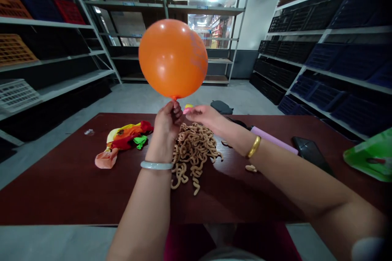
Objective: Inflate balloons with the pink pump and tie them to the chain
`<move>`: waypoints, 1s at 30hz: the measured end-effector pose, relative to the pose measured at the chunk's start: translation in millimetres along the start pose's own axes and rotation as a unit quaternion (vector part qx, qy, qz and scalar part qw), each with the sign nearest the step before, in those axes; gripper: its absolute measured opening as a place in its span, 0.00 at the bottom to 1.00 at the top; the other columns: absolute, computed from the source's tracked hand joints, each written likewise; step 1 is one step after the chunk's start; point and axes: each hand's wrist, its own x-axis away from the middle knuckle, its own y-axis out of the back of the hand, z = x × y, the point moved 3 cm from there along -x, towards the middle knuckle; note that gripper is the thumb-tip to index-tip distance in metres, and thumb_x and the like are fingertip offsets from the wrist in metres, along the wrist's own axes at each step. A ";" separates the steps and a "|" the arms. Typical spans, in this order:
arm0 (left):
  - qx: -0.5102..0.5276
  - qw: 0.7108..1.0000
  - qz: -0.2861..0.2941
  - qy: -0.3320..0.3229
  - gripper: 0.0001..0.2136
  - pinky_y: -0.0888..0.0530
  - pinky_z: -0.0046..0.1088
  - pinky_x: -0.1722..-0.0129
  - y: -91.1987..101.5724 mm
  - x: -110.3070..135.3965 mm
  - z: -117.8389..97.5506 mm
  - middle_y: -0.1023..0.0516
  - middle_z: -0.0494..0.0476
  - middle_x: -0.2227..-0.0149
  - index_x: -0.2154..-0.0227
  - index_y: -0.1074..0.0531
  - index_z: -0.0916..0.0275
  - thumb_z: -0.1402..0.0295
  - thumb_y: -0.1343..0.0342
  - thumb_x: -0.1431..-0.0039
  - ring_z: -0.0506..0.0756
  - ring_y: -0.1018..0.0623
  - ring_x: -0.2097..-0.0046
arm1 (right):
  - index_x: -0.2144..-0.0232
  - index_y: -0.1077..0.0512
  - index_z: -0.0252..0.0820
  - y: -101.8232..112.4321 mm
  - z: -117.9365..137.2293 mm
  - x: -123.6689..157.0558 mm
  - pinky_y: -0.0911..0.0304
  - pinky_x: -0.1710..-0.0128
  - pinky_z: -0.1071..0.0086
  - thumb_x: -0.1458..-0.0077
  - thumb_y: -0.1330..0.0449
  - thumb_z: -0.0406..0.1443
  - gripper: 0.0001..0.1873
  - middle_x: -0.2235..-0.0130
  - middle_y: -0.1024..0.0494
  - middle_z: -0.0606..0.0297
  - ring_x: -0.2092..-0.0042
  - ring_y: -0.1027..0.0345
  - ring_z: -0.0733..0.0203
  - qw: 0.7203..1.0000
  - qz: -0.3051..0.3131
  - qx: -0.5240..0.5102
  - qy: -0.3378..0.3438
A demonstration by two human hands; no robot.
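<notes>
An inflated orange balloon (173,59) stands upright above the table. My left hand (169,118) is closed around its neck, with the fingers pinched just under the knot end. Close beside it, my right hand (204,115) has its thumb and fingertips together at a small pink piece (187,110), whose kind I cannot make out. A bit of yellow shows right behind that piece. Below both hands lies a heap of curly tan strands (196,142). To the left, several limp balloons (124,136) in yellow, orange, red and peach lie bunched, with a green one (140,142) beside them.
The dark red-brown table (76,187) holds a lilac bar-shaped object (274,140), a black flat case (310,153) and a green bag (372,155) on the right. Small pale pieces (251,168) lie under my right forearm. Shelves with crates (346,57) line both sides.
</notes>
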 end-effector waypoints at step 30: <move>0.010 0.999 0.032 -0.013 0.11 0.36 0.19 0.79 -2.8 1.7 33.0 0.32 0.47 0.75 0.73 0.32 0.63 0.66 0.34 0.51 0.45 0.31 0.76 | 0.72 0.25 0.43 77.1 35.8 35.9 0.40 0.66 0.68 0.50 0.35 0.42 0.08 0.71 0.23 0.67 0.69 0.33 0.65 0.997 -0.032 0.014 0.064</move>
